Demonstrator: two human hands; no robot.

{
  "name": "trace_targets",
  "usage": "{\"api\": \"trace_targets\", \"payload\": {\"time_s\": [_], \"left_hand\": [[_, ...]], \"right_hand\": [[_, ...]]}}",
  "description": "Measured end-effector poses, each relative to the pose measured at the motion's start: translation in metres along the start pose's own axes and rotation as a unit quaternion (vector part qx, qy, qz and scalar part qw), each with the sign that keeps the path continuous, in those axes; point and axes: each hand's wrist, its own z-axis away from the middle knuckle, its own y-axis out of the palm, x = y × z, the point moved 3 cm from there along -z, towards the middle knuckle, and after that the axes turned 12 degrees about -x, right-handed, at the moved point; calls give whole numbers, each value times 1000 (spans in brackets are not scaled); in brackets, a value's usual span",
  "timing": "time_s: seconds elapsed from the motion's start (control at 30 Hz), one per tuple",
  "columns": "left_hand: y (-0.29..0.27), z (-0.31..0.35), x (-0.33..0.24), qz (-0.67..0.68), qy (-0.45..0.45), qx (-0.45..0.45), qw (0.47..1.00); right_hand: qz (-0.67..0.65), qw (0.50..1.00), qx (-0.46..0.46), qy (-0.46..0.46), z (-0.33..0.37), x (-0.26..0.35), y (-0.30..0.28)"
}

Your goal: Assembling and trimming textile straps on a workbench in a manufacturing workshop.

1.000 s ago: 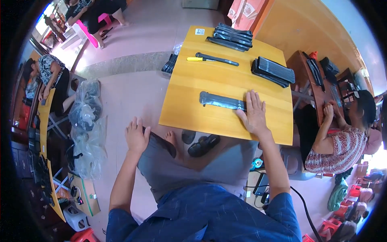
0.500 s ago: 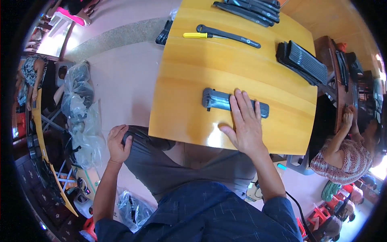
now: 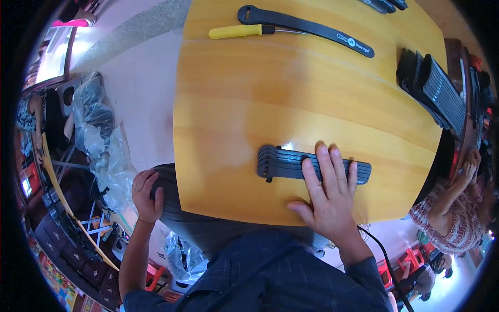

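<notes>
A bundle of black straps (image 3: 285,163) with rounded, slotted ends lies on the wooden table near its front edge. My right hand (image 3: 328,195) rests across its right part, fingers stretched out and thumb spread to the left on the tabletop. My left hand (image 3: 147,196) lies on my left knee beside the table, fingers apart and loosely bent, with nothing in it. Farther back, one black strap (image 3: 306,25) with a slotted end and white print lies slantwise. A screwdriver (image 3: 236,32) with a yellow handle lies just in front of it, its shaft tip meeting the strap.
Stacked black straps (image 3: 442,93) sit at the table's right edge, and more straps (image 3: 385,4) at the far edge. Clear plastic bags (image 3: 99,125) stand on the floor to the left. Another person (image 3: 449,213) in a patterned top sits at the right.
The view has come closer to the table, so the straps and screwdriver look larger. My right hand stays on the bundle, its fingers slightly closer together; my left stays on my knee.
</notes>
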Motion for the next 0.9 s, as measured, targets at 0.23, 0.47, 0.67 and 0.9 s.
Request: {"api": "trace_targets", "payload": {"time_s": [0.23,0.47,0.67,0.9], "left_hand": [[0,-11,-7,6,8,3,1000],[2,-7,-7,25,22,-26,999],[-2,-3,-14,37,28,-73,996],[-3,21,-9,19,2,-106,994]], "right_hand": [[8,1000,11,-6,-2,2,-4],[-6,1000,-26,-15,-2,4,-4],[14,996,-82,-37,0,5,-1],[36,987,-147,-58,5,6,4]]}}
